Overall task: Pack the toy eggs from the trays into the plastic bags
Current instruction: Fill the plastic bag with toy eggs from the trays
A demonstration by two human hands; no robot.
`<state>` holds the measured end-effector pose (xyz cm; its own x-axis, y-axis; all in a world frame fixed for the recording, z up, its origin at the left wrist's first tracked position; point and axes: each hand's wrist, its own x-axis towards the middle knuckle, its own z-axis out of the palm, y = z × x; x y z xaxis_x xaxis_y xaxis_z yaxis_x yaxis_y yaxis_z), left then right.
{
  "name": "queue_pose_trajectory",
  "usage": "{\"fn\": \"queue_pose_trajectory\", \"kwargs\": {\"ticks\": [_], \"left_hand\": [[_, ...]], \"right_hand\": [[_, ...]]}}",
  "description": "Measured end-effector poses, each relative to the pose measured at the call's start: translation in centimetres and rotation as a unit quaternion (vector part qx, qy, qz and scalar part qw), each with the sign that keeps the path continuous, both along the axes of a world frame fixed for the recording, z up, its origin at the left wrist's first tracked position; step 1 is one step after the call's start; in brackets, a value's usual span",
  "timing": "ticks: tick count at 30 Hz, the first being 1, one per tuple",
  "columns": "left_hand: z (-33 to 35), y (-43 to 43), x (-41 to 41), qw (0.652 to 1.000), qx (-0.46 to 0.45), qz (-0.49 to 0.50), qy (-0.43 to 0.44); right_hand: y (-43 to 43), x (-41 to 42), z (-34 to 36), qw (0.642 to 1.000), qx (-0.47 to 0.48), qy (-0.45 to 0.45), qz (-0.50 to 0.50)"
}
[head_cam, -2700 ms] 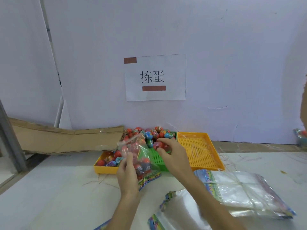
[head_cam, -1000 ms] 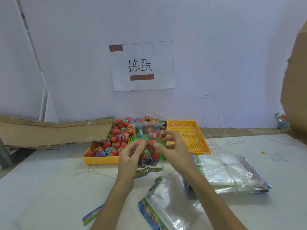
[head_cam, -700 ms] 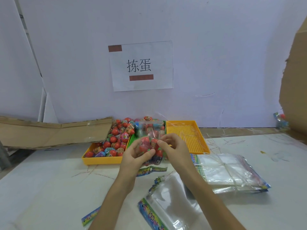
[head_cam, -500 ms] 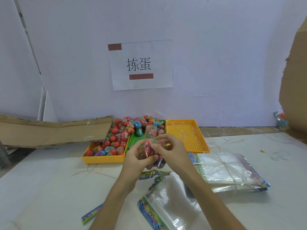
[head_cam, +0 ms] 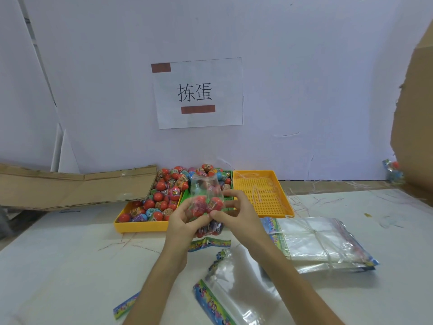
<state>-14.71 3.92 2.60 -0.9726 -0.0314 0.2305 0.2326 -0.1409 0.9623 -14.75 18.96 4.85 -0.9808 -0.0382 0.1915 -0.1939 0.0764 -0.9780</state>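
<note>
I hold one filled bag [head_cam: 206,202] above the surface [head_cam: 70,266], in front of the trays. My left hand [head_cam: 185,221] and right hand [head_cam: 236,214] both have their fingers clamped on the bag at mid-height, pinching the film just above the toy eggs inside it. The bag's open top stands upright above my fingers and is not yet closed.

Status of the task, as I judge it:
- Done: this bag carries a load of eggs, roughly a handful; the exact count cannot be read through the film.
- In hand: gathering or closing the neck of the bag.
- Left: the left yellow tray [head_cam: 140,225] holds many loose eggs [head_cam: 164,195], piled also over the green tray [head_cam: 185,195] behind my hands. The right yellow tray [head_cam: 262,193] holds no eggs.
- Supply: a bound stack of empty bags [head_cam: 321,242] lies at my right, and one loose empty bag [head_cam: 234,285] lies near me.

Most of the packing remains.
</note>
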Motion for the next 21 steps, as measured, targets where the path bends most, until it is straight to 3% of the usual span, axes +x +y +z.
{"fn": "queue_pose_trajectory", "kwargs": {"ticks": [8,16,21], "left_hand": [[0.0,0.3,0.3,1.000,-0.003,-0.028,0.002],[0.2,0.9,0.8,0.998,-0.015,-0.066,-0.002],[0.0,1.0,0.5,1.000,-0.019,0.025,0.000]], "right_hand": [[-0.3,0.4,-0.3,0.997,-0.004,0.077,-0.011],[0.3,0.1,-0.2,0.997,-0.027,0.069,-0.025],[0.3,0.1,-0.3,0.998,-0.017,0.053,0.002]]}}
